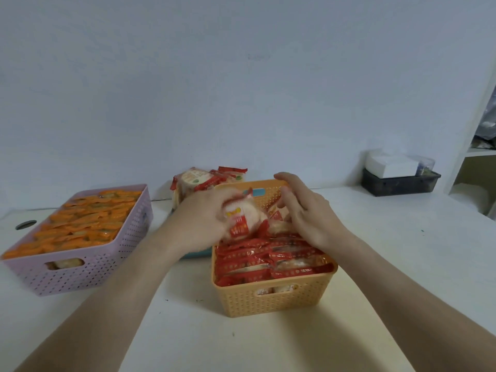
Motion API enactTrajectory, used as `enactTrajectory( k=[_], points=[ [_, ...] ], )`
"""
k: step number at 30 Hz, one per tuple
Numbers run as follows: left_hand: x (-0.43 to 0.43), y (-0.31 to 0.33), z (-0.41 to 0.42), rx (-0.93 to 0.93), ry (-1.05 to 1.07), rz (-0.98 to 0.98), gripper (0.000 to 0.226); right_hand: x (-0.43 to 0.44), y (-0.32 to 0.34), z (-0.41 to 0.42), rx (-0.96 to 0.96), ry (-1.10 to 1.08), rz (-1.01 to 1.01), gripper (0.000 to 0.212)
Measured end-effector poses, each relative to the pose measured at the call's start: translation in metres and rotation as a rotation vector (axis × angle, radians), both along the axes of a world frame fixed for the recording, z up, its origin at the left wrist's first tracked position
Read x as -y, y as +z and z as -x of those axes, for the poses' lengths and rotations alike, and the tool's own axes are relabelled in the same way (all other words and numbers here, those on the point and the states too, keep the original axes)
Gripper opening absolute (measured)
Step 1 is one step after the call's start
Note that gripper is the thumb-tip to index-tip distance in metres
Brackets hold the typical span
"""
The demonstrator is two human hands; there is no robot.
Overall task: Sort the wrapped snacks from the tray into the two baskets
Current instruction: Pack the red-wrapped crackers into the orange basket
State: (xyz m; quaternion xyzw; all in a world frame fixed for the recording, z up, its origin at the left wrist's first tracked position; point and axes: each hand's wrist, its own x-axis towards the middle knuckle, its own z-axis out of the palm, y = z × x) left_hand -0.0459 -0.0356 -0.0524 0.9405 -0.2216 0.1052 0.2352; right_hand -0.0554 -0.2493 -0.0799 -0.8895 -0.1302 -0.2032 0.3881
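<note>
White table (188,334), pale wall (241,89); both hands over the orange basket (273,299).
Left hand (201,221) grips a red-and-white wrapped snack (241,220) just above the basket's red packets (268,261). Right hand (308,213) beside it, fingers bent down; whether it holds anything, cannot tell. Pink basket (80,277) at left, full of orange packets (86,221). Teal tray (196,255) behind, some snacks (198,181) on it.

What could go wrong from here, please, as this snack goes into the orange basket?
The orange perforated plastic basket looks packed to its rim, so the round red-and-white wrapped snack in the left hand may slide off onto the white table. The right hand, crowding the same spot, could knock red packets loose.
</note>
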Motion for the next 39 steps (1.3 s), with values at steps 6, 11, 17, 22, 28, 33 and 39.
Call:
enactTrajectory(
  k=[6,11,17,22,28,33,39],
  points=[
    [0.007,-0.010,0.010,-0.082,-0.093,-0.346,0.030,-0.002,0.020,0.007,-0.223,0.076,0.549,0.056],
    [0.006,-0.009,0.010,0.030,-0.057,-0.302,0.022,0.011,0.025,0.005,-0.166,0.029,0.373,0.021],
    [0.013,-0.021,0.016,0.144,-0.098,-0.376,0.021,0.011,0.011,0.002,-0.120,-0.101,-0.235,0.019],
    [0.009,-0.025,0.010,0.152,-0.152,-0.416,0.039,0.006,0.012,0.010,-0.109,-0.081,0.325,0.036],
    [0.014,-0.027,0.006,0.069,-0.176,-0.462,0.041,-0.006,0.015,0.014,-0.066,-0.100,0.761,0.032],
    [0.020,-0.018,0.012,0.042,-0.162,-0.578,0.034,-0.017,0.025,0.011,-0.354,0.038,0.871,0.046],
    [0.029,-0.015,0.017,-0.040,-0.164,-0.606,0.032,-0.029,0.013,0.011,-0.266,0.027,0.960,0.047]
  ],
)
